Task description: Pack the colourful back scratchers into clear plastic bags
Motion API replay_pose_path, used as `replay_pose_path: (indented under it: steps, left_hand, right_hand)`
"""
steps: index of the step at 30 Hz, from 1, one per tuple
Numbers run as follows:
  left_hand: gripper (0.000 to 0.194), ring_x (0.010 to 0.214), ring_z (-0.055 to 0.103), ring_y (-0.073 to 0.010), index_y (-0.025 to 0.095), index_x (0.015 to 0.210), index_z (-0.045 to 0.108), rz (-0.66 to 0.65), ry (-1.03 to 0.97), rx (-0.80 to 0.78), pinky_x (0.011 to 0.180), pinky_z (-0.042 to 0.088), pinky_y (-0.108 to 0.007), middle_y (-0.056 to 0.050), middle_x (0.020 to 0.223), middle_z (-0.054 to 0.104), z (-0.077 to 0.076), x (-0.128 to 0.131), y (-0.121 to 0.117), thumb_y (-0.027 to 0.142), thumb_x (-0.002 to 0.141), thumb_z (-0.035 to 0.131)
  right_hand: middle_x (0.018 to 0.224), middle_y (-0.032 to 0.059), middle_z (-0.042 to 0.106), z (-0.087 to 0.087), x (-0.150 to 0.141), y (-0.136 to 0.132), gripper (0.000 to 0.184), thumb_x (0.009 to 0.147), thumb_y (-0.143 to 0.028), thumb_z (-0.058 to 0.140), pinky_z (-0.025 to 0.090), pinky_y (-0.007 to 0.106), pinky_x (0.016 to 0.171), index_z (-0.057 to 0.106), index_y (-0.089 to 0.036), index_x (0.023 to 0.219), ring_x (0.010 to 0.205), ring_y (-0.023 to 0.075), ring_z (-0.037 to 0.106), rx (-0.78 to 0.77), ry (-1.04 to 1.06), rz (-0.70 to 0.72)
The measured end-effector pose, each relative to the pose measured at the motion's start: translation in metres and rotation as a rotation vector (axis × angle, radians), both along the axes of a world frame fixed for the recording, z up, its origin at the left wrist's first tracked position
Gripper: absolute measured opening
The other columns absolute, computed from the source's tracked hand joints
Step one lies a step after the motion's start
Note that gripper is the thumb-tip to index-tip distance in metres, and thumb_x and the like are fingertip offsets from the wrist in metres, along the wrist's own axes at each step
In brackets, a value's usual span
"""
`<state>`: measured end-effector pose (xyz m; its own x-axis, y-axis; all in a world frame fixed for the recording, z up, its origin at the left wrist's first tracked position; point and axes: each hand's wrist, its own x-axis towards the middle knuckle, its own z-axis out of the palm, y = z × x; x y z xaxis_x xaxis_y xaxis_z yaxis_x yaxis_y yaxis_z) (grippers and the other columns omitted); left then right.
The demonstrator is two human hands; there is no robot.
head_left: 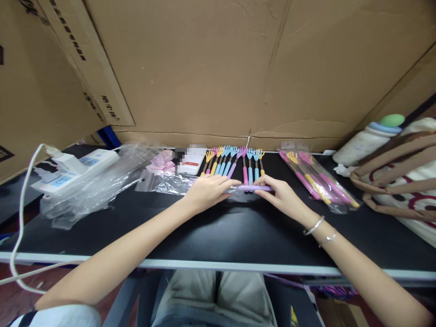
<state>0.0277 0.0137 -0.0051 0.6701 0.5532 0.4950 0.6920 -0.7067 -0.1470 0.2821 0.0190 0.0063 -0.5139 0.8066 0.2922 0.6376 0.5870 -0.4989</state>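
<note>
My left hand (206, 191) is closed on a clear plastic bag (165, 183) that lies sideways along the table. In my right hand (279, 194), thumb and fingers pinch the end of a purple back scratcher (252, 187), whose handle reaches left to the bag's mouth by my left fingers. Its far end is hidden by my left hand and blurred through the plastic. Just behind my hands lies a row of loose back scratchers (226, 161) with yellow, blue, pink and purple claws pointing away from me.
To the right lies a bag of back scratchers (315, 179), near a white bottle (357, 144) and a tote bag (418, 181). Toward the left are a phone (192, 160), pink packets (161, 161), empty plastic bags (91, 195) and a power strip (64, 178). Cardboard (218, 68) walls the back.
</note>
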Motion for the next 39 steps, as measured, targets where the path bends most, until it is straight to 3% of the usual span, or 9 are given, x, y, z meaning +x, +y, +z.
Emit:
replay_pose_path:
  steps: [9, 18, 24, 30, 39]
  left_hand:
    - [0.035, 0.085, 0.059, -0.0153, 0.023, 0.125, 0.049, -0.013, 0.04, -0.019, 0.072, 0.036, -0.027, -0.002, 0.093, 0.063, -0.002, 0.017, -0.013, 0.041, 0.094, 0.046]
    - [0.06, 0.093, 0.06, -0.0208, 0.022, 0.128, 0.047, 0.027, -0.017, 0.044, 0.081, 0.04, -0.032, -0.006, 0.108, 0.065, 0.012, 0.002, -0.013, 0.052, 0.079, 0.063]
    - [0.027, 0.072, 0.065, -0.0167, 0.025, 0.107, 0.059, 0.13, -0.015, -0.023, 0.058, 0.038, -0.023, -0.001, 0.085, 0.071, 0.011, -0.002, -0.014, 0.025, 0.08, 0.061]
    - [0.027, 0.073, 0.066, -0.0156, 0.027, 0.106, 0.058, 0.147, -0.073, -0.07, 0.053, 0.037, -0.021, 0.001, 0.087, 0.071, 0.009, -0.004, -0.012, 0.026, 0.08, 0.06]
    - [0.028, 0.081, 0.067, -0.0162, 0.024, 0.108, 0.057, 0.151, -0.073, -0.048, 0.057, 0.04, -0.021, 0.0, 0.096, 0.071, 0.005, -0.008, -0.006, 0.024, 0.08, 0.059]
  right_hand:
    - [0.078, 0.0013, 0.06, -0.008, -0.021, -0.012, 0.013, 0.085, -0.034, 0.054, 0.047, 0.027, 0.067, 0.052, -0.021, 0.083, 0.072, 0.0158, 0.059, -0.035, 0.146, 0.02]
    - [0.082, 0.0019, 0.061, -0.012, -0.016, -0.006, 0.015, 0.083, -0.033, 0.058, 0.048, 0.028, 0.071, 0.053, -0.02, 0.087, 0.075, 0.0163, 0.059, -0.061, 0.213, 0.034]
    - [0.08, 0.0007, 0.059, -0.012, -0.013, -0.005, 0.016, 0.083, -0.033, 0.06, 0.047, 0.028, 0.07, 0.053, -0.019, 0.085, 0.073, 0.0146, 0.057, -0.094, 0.226, 0.034]
    - [0.075, -0.0004, 0.059, -0.002, -0.012, -0.007, 0.025, 0.084, -0.039, 0.057, 0.044, 0.025, 0.055, 0.05, -0.019, 0.097, 0.054, 0.0096, 0.051, -0.371, 0.386, 0.032]
    - [0.092, 0.0038, 0.061, -0.006, -0.011, -0.005, 0.023, 0.09, -0.04, 0.047, 0.043, 0.024, 0.053, 0.048, -0.02, 0.101, 0.057, 0.009, 0.055, -0.719, 0.576, 0.094]
